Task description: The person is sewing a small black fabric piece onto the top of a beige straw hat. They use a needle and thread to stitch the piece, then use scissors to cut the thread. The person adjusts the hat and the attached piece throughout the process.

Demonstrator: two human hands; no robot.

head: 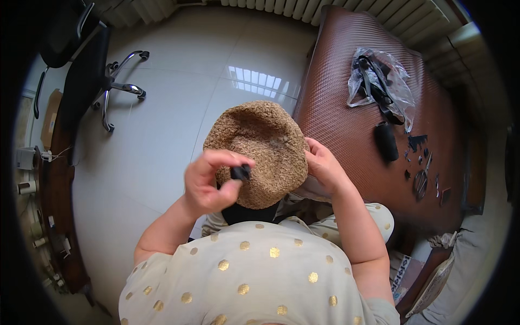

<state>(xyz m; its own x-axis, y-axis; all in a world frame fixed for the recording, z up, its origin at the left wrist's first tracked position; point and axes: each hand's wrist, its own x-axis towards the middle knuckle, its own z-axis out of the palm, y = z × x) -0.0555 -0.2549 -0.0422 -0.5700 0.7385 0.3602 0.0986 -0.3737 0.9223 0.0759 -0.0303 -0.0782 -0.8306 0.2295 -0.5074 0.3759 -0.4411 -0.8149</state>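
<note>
A brown, nubby-textured fabric cap [270, 162] is held out over my lap, its round top facing up with a dent in it. My right hand [325, 166] grips its right edge; the fingertips behind the rim are hidden. Above the cap's lower left part, my left hand [213, 178] pinches a small black piece [240, 172] between thumb and fingers. The picture does not settle what that piece is. Something black [248, 214] shows beneath the cap, mostly covered by it.
To the right stands a bed with a brown woven mat [341, 101]. On it lie a clear plastic bag with black straps [400, 79], a black thread spool [386, 141], scissors [421, 180] and black scraps [417, 141]. An office chair [109, 83] is at upper left.
</note>
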